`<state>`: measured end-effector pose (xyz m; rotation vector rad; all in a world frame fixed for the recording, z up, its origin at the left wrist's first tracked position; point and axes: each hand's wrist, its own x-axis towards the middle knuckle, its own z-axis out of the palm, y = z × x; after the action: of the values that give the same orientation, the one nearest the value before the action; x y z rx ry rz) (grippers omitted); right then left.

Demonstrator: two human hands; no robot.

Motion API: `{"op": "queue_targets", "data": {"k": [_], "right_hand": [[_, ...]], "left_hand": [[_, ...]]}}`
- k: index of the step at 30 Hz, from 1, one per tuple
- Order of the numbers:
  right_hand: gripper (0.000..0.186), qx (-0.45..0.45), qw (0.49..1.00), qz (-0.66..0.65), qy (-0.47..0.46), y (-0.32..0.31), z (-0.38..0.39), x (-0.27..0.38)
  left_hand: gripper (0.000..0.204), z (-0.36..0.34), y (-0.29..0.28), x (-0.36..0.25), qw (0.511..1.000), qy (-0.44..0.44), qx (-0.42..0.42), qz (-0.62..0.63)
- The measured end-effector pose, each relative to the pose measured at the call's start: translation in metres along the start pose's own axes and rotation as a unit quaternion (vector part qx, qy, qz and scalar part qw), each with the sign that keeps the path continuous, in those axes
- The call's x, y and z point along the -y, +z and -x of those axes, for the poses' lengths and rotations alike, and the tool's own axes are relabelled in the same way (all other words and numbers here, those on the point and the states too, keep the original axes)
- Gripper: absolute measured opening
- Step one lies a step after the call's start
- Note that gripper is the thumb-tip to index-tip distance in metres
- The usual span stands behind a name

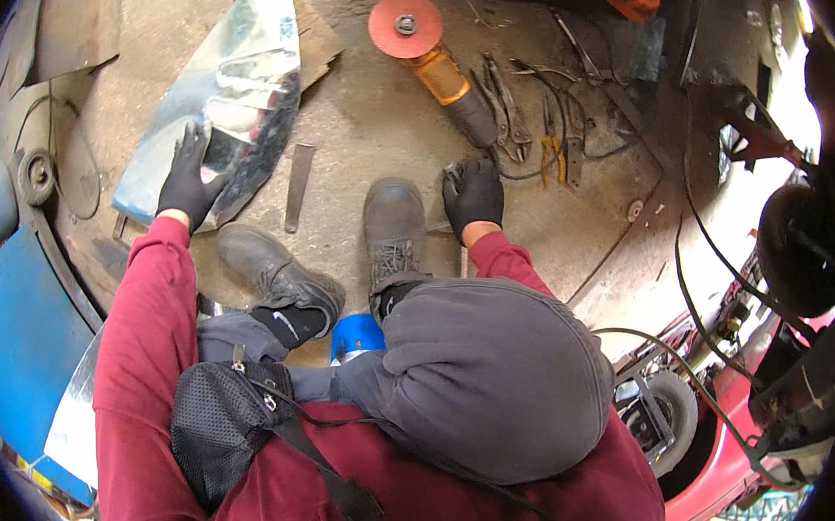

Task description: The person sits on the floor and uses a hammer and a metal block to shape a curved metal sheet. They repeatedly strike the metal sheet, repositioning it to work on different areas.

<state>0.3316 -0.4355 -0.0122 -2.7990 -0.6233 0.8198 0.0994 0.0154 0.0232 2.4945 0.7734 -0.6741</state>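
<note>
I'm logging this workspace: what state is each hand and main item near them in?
Left hand: gloved, spread on the metal sheet
Metal sheet: lying down, shiny side up
Right hand: gloved, curled; grip unclear
Angle grinder: lying on the floor, unheld
Red disc: fitted to the angle grinder
Metal strip: lying loose
Locking pliers: unheld

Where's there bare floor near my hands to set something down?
Bare floor lies between the shiny metal panel and the grinder, above the narrow metal strip; another patch, right of your right hand, below the yellow-handled pliers. Crowded: right of the grinder, around the locking pliers.
</note>
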Motion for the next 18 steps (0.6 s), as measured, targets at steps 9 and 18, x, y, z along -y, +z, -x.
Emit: {"op": "queue_targets", "data": {"k": [9,18], "right_hand": [[0.037,-0.089,0.938,-0.335,-0.021,-0.081,0.004,0.049],[0.047,-0.204,0.942,-0.264,-0.019,-0.114,0.015,-0.014]], "left_hand": [[0.086,0.003,-0.022,0.018,1.000,0.016,0.015,0.022],[0.064,0.106,-0.167,0.100,0.998,-0.037,-0.038,0.024]]}}
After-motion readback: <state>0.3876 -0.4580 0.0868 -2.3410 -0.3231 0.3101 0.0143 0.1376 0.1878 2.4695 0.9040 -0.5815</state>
